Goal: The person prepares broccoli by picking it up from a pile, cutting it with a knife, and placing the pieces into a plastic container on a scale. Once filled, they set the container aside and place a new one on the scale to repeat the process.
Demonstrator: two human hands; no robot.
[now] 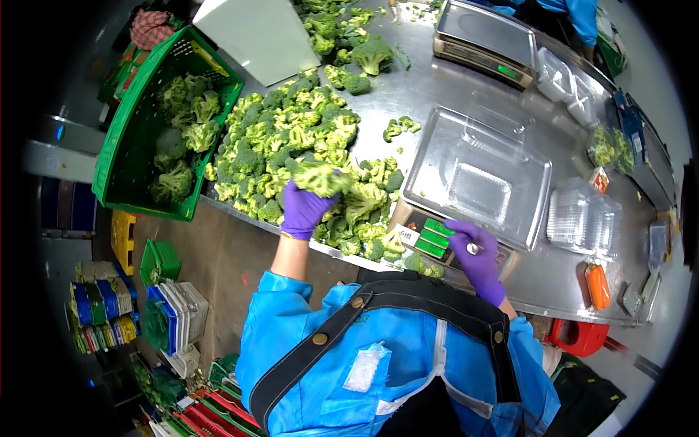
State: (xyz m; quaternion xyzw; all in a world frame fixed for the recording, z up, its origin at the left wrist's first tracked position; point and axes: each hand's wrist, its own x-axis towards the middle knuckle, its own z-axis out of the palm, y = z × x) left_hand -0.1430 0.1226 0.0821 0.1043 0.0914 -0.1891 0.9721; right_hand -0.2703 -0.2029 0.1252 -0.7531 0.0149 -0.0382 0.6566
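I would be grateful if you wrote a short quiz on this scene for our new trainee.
1. Multiple choice: what do the fingers of the left hand hold?
a) an orange pack
b) a broccoli piece
c) a clear lid

2. True or false: the large green crate beside the broccoli heap has broccoli in it too.

3. Fill in the blank: the clear plastic container nearest the right hand sits on a ____.

Key: 1. b; 2. true; 3. scale
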